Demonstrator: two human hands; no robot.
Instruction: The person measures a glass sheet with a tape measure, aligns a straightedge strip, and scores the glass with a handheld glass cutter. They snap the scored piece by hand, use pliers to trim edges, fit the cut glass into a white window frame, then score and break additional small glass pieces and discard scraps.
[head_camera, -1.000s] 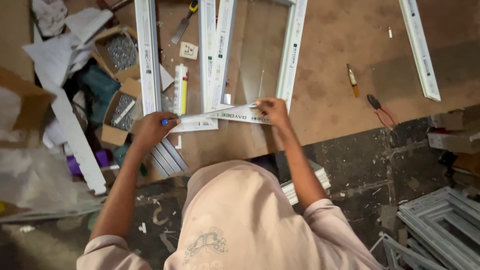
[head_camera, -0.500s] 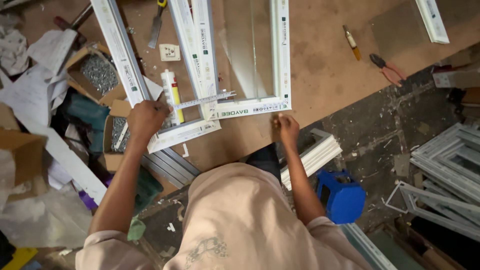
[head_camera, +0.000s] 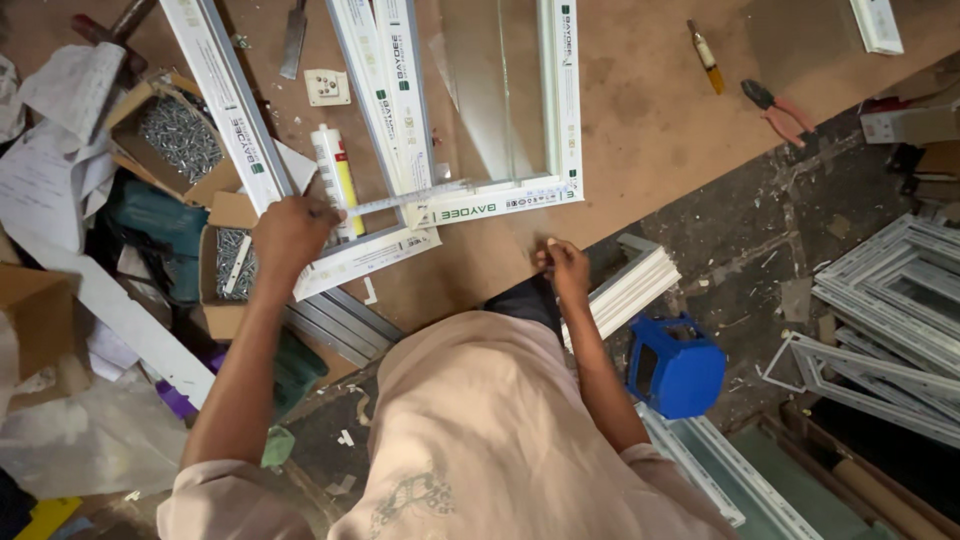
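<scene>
My left hand (head_camera: 290, 235) grips one end of a thin metal strip (head_camera: 410, 198) that runs right across the lower rail of a white window frame (head_camera: 560, 100) lying on the brown board table (head_camera: 650, 130). The strip's far end is free above the frame's bottom rail. My right hand (head_camera: 560, 262) sits near the table's front edge, below the frame's corner, with fingers curled together; nothing is visible in it. A loose white profile (head_camera: 365, 258) lies just under my left hand.
A sealant tube (head_camera: 335, 175) and open boxes of screws (head_camera: 180, 135) lie at the left among papers. A screwdriver (head_camera: 705, 55) and red pliers (head_camera: 775, 105) lie at the right. On the floor are a blue stool (head_camera: 680, 365), a short profile bundle (head_camera: 630, 285) and stacked frames (head_camera: 890, 310).
My right hand has let go of the strip's right end and dropped back to the table edge. My left hand keeps its hold on the strip. The view has shifted.
</scene>
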